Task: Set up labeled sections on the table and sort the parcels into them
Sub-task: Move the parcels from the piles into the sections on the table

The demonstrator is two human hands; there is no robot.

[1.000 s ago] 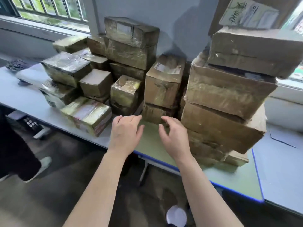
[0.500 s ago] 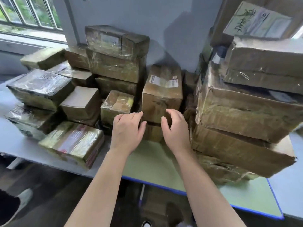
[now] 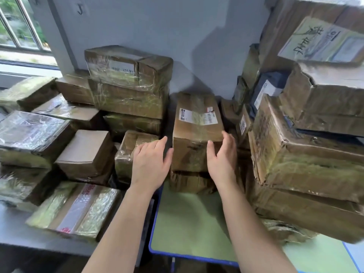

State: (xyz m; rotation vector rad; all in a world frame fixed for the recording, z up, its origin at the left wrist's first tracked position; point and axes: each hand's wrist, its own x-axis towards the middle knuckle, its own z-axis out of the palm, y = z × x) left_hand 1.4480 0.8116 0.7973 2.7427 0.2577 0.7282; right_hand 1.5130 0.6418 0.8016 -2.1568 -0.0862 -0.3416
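Observation:
A brown cardboard parcel [image 3: 197,131] with a white shipping label on top stands in the middle, on a flatter parcel [image 3: 189,182]. My left hand [image 3: 150,164] is at its left front corner, fingers straight, over a small taped parcel [image 3: 128,152]. My right hand [image 3: 221,158] lies against its right front corner, fingers straight, thumb on the front face. Neither hand grips it. Taped parcels are stacked on both sides.
A tall stack of large crumpled boxes [image 3: 307,154] overhangs the green, blue-edged table [image 3: 189,223] on the right. Lower taped parcels [image 3: 74,209] cover the grey table [image 3: 13,229] on the left. A wall and a window [image 3: 17,26] are behind.
Both hands have moved forward from the bare green table top up to the labelled parcel, one on each side. The view has come closer to the stacks.

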